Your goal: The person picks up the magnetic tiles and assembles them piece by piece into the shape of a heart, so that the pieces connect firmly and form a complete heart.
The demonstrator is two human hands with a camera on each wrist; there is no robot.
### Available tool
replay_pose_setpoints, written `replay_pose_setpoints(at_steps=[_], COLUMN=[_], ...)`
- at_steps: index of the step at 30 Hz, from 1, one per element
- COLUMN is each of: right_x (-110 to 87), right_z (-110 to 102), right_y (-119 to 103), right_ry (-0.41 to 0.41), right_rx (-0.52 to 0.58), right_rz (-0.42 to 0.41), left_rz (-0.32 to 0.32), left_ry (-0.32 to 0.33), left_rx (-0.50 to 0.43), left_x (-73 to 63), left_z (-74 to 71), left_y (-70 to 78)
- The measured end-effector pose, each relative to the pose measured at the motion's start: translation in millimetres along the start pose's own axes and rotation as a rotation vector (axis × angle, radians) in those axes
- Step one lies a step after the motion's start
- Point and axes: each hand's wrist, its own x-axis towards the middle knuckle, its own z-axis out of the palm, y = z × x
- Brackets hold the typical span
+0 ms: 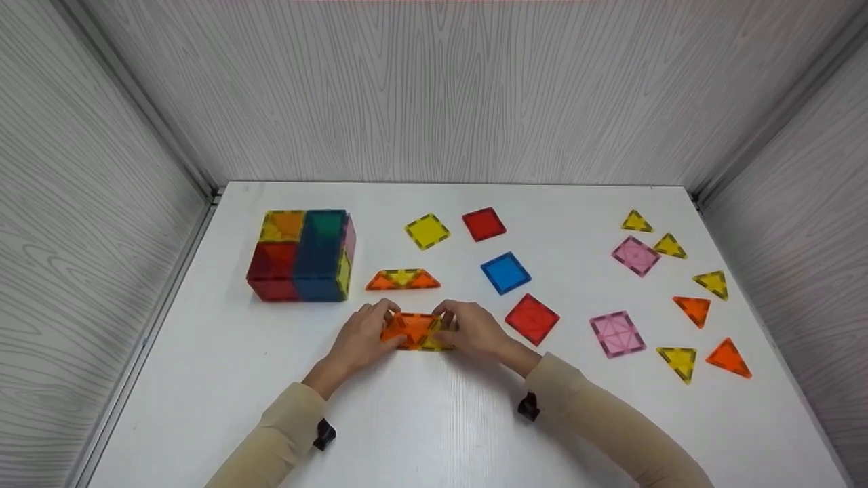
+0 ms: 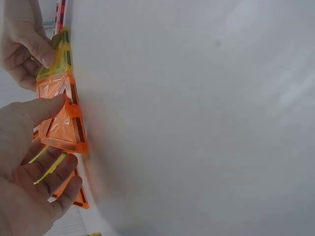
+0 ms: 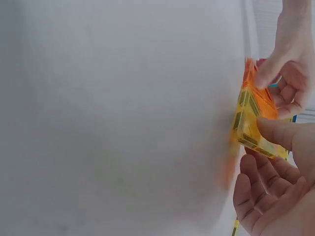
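Near the middle of the table, both hands hold a joined piece of translucent orange and yellow magnetic tiles. My left hand pinches its orange end, thumb across the front and fingers behind. At the yellow end, my right hand pinches with the thumb in front and fingertips underneath. Just beyond lies a flat trapezoid strip of orange and yellow triangle tiles. The piece's rear side is mostly hidden by the fingers.
A box-like block of coloured magnetic tiles stands at the left. Yellow, red and blue squares lie behind, with another red square beside my right hand. Pink squares and several loose triangles lie right.
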Motion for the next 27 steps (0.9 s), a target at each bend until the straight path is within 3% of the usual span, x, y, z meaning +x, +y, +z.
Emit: replay_pose_setpoints(at_steps=[5, 14, 27], right_x=[6.0, 27.4, 40.7], right_z=[-0.6, -1.8, -2.5], right_y=[-7.8, -20.4, -21.8], right_ry=[0.069, 0.151, 0.160], right_rx=[-0.017, -0.035, -0.057], right_rz=[-0.074, -0.103, -0.063], left_rz=[0.007, 0.066, 0.040], left_ry=[0.082, 0.194, 0.168], left_rx=[-0.021, 0.063, 0.068], left_x=[4.6, 17.9, 25.1], left_z=[-9.7, -23.3, -23.6], left_y=[-1.4, -9.6, -14.3])
